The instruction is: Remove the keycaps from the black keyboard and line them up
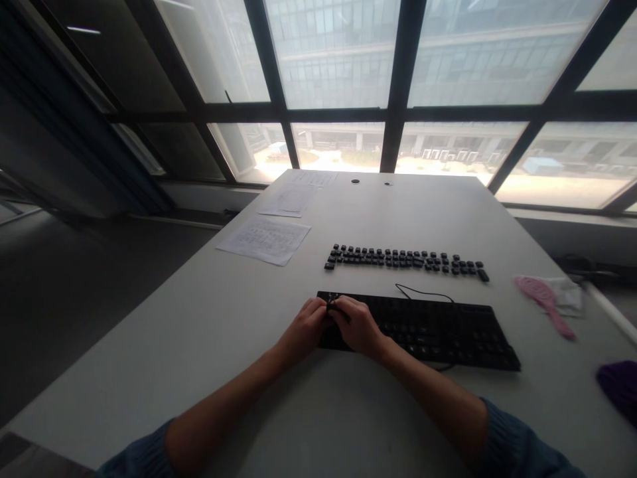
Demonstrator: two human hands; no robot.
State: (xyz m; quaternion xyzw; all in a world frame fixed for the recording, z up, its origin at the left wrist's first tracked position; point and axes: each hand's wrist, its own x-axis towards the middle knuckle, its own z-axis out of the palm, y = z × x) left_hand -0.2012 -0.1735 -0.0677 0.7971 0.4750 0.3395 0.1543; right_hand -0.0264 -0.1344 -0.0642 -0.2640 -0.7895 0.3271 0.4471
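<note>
Blue sleeves [517, 438] are crossing the near edge of view. Left hand [304, 326] and right hand [362, 325] are meeting, fingers bent, over the black keyboard's [478, 338] far left corner; whether either grip is closing on something, I cannot tell. Loose keys [483, 275] are lying in rows beyond it on the surface [497, 232]. Uneven finger pressure could be tilting a key or sliding the keyboard; a forward nudge could be scattering those rows.
</note>
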